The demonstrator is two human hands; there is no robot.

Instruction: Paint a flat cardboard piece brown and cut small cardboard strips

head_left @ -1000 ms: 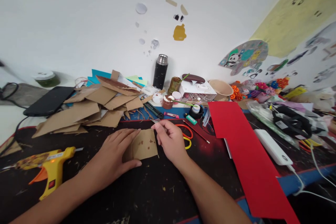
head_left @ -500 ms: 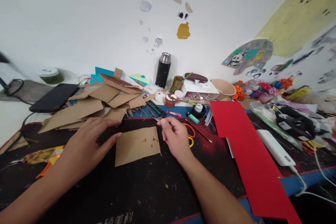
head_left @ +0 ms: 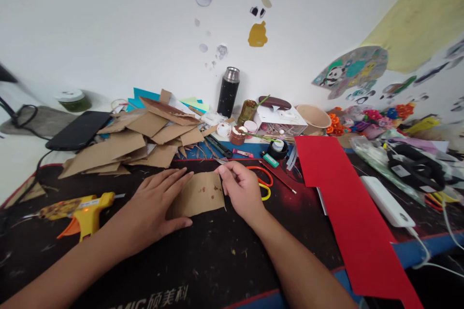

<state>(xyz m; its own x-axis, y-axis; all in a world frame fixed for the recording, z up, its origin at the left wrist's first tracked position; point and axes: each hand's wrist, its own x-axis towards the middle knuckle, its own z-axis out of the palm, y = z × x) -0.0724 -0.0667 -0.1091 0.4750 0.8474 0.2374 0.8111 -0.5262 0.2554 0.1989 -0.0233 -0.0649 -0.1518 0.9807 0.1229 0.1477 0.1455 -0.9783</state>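
Observation:
A piece of brown cardboard with a few dark stains lies flat on the black mat. Over its left part rests my left hand, fingers spread and thumb at the lower edge. At the upper right corner, my right hand is closed in a pinch on a small thin blade, whose tip points up and left. Scissors with red and yellow handles lie just right of that hand, partly hidden by it. A yellow glue gun lies left of my left arm.
Cardboard scraps are piled at the back left, near a black flask. Long red card covers the right side, with a white power bank beside it. Small jars, a green utility knife and a pencil lie behind.
My left hand has moved right and come down over the left part of the cardboard, uncovering the glue gun. My right hand keeps its pinch. The view has shifted slightly.

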